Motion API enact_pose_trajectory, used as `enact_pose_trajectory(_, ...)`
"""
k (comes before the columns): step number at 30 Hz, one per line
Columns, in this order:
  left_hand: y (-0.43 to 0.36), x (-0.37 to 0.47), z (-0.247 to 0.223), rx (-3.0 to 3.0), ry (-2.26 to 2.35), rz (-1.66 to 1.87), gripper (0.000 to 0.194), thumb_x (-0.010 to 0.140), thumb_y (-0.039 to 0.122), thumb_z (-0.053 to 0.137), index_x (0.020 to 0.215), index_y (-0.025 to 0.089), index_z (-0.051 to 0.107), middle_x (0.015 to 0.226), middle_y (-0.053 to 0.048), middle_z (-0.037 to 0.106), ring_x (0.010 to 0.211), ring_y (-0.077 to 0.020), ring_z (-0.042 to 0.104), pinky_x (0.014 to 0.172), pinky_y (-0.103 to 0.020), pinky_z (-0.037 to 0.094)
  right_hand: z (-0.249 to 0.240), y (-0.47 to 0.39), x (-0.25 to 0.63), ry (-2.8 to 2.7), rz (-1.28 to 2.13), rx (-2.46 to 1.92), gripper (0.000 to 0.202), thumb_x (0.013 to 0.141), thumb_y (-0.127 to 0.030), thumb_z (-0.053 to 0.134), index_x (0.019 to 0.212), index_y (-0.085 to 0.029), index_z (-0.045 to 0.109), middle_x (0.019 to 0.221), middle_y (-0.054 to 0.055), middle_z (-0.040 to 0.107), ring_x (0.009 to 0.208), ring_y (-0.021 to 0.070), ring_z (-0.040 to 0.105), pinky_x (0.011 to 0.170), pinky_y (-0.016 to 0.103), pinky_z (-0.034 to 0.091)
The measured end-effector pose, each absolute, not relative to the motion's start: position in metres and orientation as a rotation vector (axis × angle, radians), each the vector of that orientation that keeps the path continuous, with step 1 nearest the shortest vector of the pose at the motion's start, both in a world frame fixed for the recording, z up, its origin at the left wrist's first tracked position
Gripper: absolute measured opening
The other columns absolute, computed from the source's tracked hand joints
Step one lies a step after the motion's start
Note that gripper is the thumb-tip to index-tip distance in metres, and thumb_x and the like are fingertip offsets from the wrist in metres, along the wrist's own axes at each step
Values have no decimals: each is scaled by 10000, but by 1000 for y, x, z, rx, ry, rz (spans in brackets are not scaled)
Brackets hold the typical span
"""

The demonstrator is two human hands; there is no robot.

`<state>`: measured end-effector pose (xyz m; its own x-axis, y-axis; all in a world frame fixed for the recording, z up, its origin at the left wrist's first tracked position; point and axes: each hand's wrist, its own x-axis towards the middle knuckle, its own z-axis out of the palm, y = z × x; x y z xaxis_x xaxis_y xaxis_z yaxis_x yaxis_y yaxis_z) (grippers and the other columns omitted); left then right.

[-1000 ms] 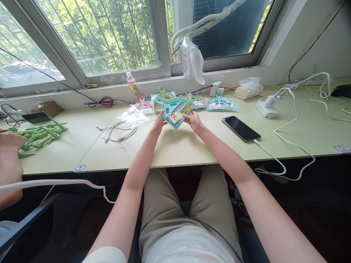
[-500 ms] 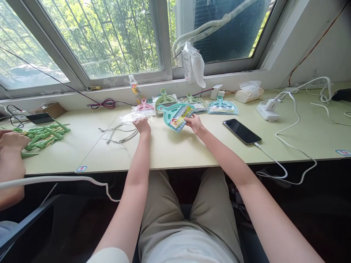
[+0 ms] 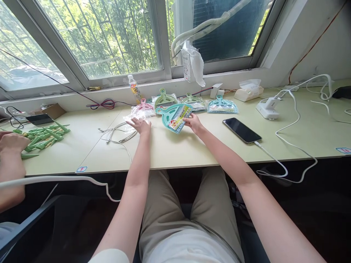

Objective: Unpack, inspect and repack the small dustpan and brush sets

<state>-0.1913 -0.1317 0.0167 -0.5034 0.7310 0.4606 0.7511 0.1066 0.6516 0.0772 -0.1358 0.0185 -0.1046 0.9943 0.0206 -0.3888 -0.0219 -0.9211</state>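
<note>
In my right hand (image 3: 194, 123) is a teal mini dustpan-and-brush set (image 3: 168, 114) with a printed yellow label, gripped at its right edge and tilted above the table. My left hand (image 3: 141, 126) is open, its fingers spread over a crumpled clear plastic wrapper (image 3: 128, 117); whether they touch it I cannot tell. Behind the held set stand wrapped dustpan sets: a pink one (image 3: 144, 106), two green ones (image 3: 163, 98) and a light blue one (image 3: 222, 106). A coiled pale cable (image 3: 116, 134) lies left of my left hand.
A phone (image 3: 242, 130) on a charging cable and a white power adapter (image 3: 268, 109) lie at right, near a tissue pack (image 3: 248, 91). A bottle (image 3: 134, 89) stands by the window. At far left, another person's hand (image 3: 12, 142) is beside piled green plastic pieces (image 3: 45, 137).
My left hand has gone from closed to open, fingers spread by the wrapper. My right hand still holds the teal set, which has shifted only slightly.
</note>
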Motion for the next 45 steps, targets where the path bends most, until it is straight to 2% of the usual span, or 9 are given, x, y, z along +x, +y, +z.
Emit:
enact_pose_trajectory(3,-130,-196,15,-1539,-2355,-1390,182,718,50,637,862,161,629,1179,-188,611,1480,-437,231,1163,-826,13,18,-137,76,-991,1445,-853,348,719,-12,731,978,-209,605,905,37,749,917,221,757,940,472,658)
enact_pose_trajectory(7,-132,-198,20,-1538,-2251,-1405,232,795,4,506,833,175,658,994,-150,629,1386,-369,386,1215,-772,37,19,-138,74,-1012,1441,-831,332,725,-32,733,973,-214,608,907,29,754,920,222,756,949,489,653)
enact_pose_trajectory(11,-139,-189,33,-1537,-2065,-1474,363,902,35,393,1001,206,698,1163,-149,646,1400,-337,410,1251,-743,68,23,-139,78,-1025,1422,-769,351,721,-86,772,996,-226,605,959,27,759,994,233,748,961,476,648)
enact_pose_trajectory(14,-143,-180,40,-1615,-1970,-1563,379,931,51,392,1091,213,695,1257,-140,628,1424,-316,408,1281,-676,140,28,-140,81,-1028,1393,-694,359,725,-126,788,1017,-230,608,1008,26,764,1048,232,737,985,442,636)
enact_pose_trajectory(19,-143,-177,40,-1684,-1962,-1645,344,999,139,390,1155,215,687,1259,-158,627,1374,-313,470,1218,-503,370,32,-140,86,-1085,1436,-683,346,713,-114,784,1009,-210,633,984,41,776,1017,244,744,965,445,640)
enact_pose_trajectory(26,-143,-185,41,-1414,-2102,-1727,337,1015,139,389,1168,210,680,1238,-140,655,1343,-310,511,1145,-465,446,39,-134,105,-1174,1464,-800,323,710,-25,746,986,-172,668,1006,76,786,950,244,756,975,489,632)
enact_pose_trajectory(34,-145,-181,43,-1400,-2050,-1819,307,1036,184,405,1151,219,687,1248,-129,669,1353,-302,522,1146,-433,438,40,-134,112,-1247,1444,-805,338,715,-34,752,1018,-171,688,993,76,789,924,251,760,906,475,662)
enact_pose_trajectory(42,-149,-177,49,-1418,-1995,-1870,324,1056,247,399,1216,220,679,1296,-125,664,1395,-299,502,1176,-427,413,42,-147,97,-1399,1580,-697,450,685,-108,831,1110,-187,703,1062,70,789,947,248,759,903,448,657)
enact_pose_trajectory(45,-150,-180,50,-1376,-1988,-1856,338,1059,245,390,1235,213,676,1302,-129,661,1387,-311,509,1172,-453,423,42,-147,95,-1361,1564,-726,423,682,-92,818,1078,-184,702,1035,64,788,928,238,756,917,454,653)
